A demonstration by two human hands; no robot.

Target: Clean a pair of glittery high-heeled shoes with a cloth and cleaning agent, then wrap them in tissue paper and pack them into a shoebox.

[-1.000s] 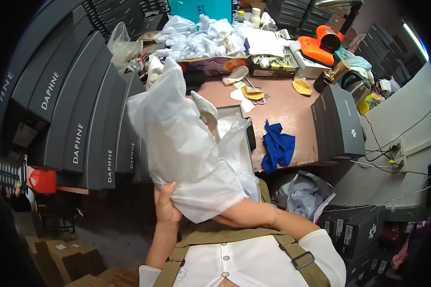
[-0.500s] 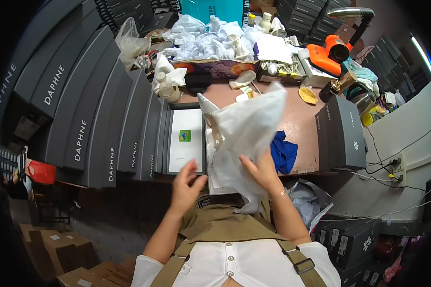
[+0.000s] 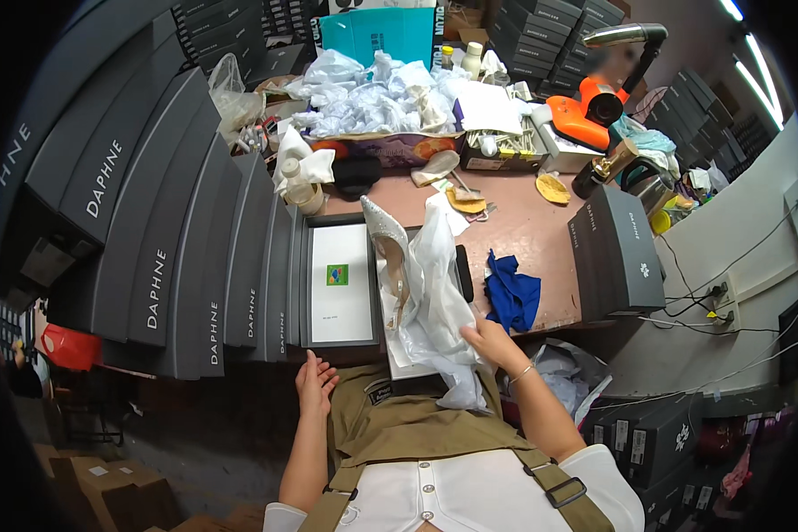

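Observation:
A glittery silver pointed high-heeled shoe [image 3: 386,227] lies with its toe pointing away from me, in or on an open shoe box [image 3: 408,370] at the table's front edge. Thin white wrapping tissue [image 3: 441,293] is bunched along the shoe's right side and hangs over the near edge of the box. My right hand [image 3: 495,346] pinches the right side of this tissue. Over my lap, left of the box, my left hand [image 3: 315,383] is open and touches neither shoe nor tissue. Just beyond it is a dark open box part [image 3: 341,306] with a white inside and a small green square.
Dark shoe boxes [image 3: 173,257] stand in a row on the left; more boxes [image 3: 616,253] are at the right. A blue cloth [image 3: 512,293] lies right of the tissue. Crumpled white paper [image 3: 372,93] fills a carton behind. An orange tool [image 3: 585,115] rests at the back right.
The white tissue has come down from its raised position beside the shoe, with my right hand lowered along with it. My left hand has drawn back from the box toward my lap.

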